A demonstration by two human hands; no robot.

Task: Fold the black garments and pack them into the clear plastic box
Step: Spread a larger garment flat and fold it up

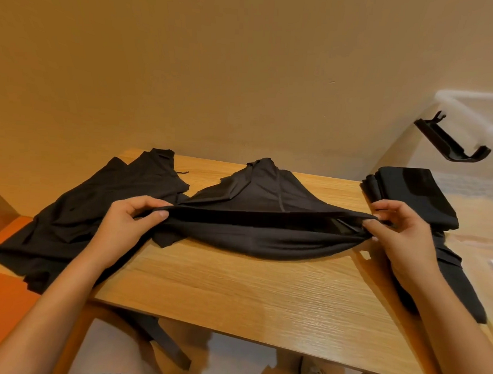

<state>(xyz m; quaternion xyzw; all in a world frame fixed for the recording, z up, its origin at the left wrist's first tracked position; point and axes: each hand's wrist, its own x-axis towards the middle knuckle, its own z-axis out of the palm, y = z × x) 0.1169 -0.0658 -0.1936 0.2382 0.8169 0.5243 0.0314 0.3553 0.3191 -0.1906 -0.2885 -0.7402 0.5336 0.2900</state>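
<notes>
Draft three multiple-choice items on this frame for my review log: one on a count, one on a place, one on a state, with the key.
1. How many hands grip the middle black garment? A. none B. one C. two
2. Where is the neatly folded black fabric stack? A. left of that garment B. right of it C. nearer the person than it
3. How does the left black garment on the light wooden table lie? A. spread out and rumpled B. folded square C. rolled up

Key: 1 C, the left hand and the right hand each pinch one end of its edge; 2 B, the stack lies just beyond the right hand; 3 A, it sprawls creased over the table's left edge.
</notes>
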